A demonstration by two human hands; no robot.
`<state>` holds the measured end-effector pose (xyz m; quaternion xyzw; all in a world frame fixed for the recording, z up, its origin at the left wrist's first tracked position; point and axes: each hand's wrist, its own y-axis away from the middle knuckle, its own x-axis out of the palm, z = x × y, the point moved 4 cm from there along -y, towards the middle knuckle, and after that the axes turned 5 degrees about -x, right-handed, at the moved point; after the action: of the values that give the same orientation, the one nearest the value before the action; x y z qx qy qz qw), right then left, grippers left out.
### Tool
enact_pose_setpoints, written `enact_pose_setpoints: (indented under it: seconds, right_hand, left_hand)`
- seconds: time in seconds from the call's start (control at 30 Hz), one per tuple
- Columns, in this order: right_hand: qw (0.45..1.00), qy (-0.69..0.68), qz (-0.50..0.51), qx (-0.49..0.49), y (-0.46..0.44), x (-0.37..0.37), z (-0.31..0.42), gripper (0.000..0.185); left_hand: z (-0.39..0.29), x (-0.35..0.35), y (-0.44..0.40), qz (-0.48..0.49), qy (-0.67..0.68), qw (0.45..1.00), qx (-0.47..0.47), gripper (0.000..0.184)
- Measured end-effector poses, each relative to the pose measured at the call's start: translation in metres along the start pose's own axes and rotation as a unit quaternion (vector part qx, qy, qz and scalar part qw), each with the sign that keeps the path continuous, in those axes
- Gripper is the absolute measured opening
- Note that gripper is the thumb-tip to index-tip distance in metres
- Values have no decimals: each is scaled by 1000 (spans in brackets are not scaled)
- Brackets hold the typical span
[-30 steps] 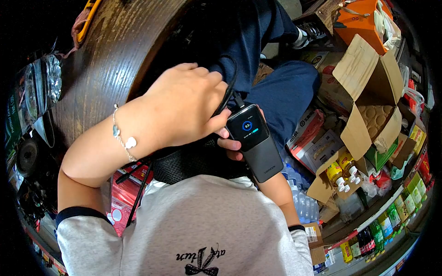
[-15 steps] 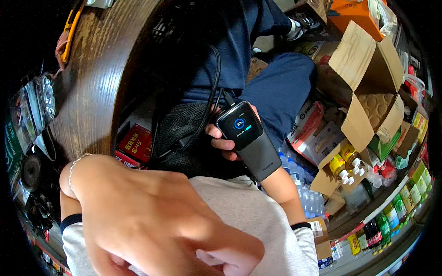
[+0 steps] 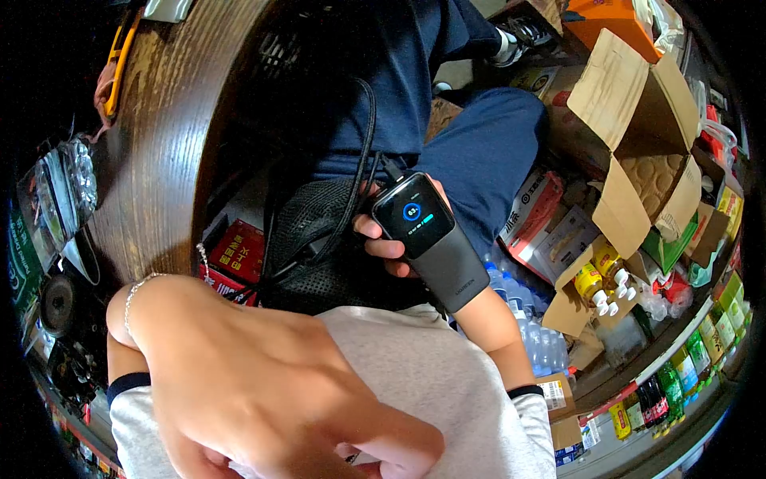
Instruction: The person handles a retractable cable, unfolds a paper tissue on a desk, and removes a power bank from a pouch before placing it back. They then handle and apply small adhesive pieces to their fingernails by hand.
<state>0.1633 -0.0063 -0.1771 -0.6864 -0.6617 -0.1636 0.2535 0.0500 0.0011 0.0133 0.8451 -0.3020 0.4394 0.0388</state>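
A dark grey power bank (image 3: 431, 243) with a lit screen lies tilted in my right hand (image 3: 388, 246), whose fingers wrap round its side. A black cable (image 3: 369, 136) is plugged into its top end and loops over a black mesh bag (image 3: 311, 219) in my lap. Large and close to the camera, my left hand (image 3: 263, 375) wears a thin bracelet and has its fingers curled in. Its fingertips are mostly hidden, so I cannot see what they hold, if anything.
At left curves a wooden table edge (image 3: 171, 120) with a yellow cutter (image 3: 120, 68) on it. An open cardboard box (image 3: 614, 199), yellow-labelled bottles (image 3: 589, 285) and shrink-wrapped water bottles (image 3: 523, 307) stand at right. A red box (image 3: 239, 251) sits beside the bag.
My left hand has moved slightly down and left in the view, its fingers still curled. My right hand keeps hold of the power bank, nearly in the same place.
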Motion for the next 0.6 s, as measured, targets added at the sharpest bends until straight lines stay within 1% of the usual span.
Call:
enact_pose_setpoints:
  seconds: [0.03,0.07,0.13,0.17,0.23,0.33,0.37,0.43,0.53,0.6]
  right_hand:
    - [1000,-5,1,2,1,0,0,60]
    - [1000,-5,1,2,1,0,-1,60]
    - [1000,-7,13,-3,0,0,-2,60]
    - [1000,-6,12,-3,0,0,-2,60]
    - [1000,-9,9,-7,2,-1,-1,59]
    - [1000,2,19,5,2,-3,0,59]
    - [1000,4,19,7,2,-2,0,59]
    - [1000,3,11,-10,1,-1,-1,58]
    - [1000,2,10,3,0,-1,0,57]
    - [1000,3,9,-1,-1,-1,-1,57]
  left_hand:
    - [3,1,0,-13,14,1000,-20,30]
    - [11,7,9,1,-31,999,34,31]
    - [5,7,4,16,-77,993,87,31]
    - [1,6,2,34,-82,995,54,32]
    - [-12,0,-11,50,-90,994,28,32]
    - [-12,0,-13,72,-118,990,11,33]
    - [-1,3,-3,52,-87,994,49,33]
    - [1,9,1,33,-56,994,89,34]
    - [1,12,3,0,13,997,70,36]
    - [5,12,6,-6,28,998,53,37]
